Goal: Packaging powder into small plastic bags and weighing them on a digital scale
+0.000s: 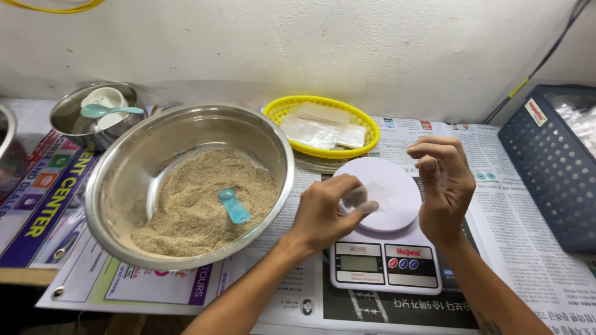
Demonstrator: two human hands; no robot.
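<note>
Pinched in left hand: clear bag (above white scale).

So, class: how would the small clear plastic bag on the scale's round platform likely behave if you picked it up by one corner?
The clear plastic bag looks thin and see-through, so it would probably flop and sag. It appears empty and flat on the scale, so it is likely very light and may slide easily. The left hand pinches its edge, which suggests it crumples readily.

A kitchen scale stood on newspaper, right of a steel bowl holding grain and a scoop. Behind the scale sat a basket of plastic bags; a crate lay far right.
</note>
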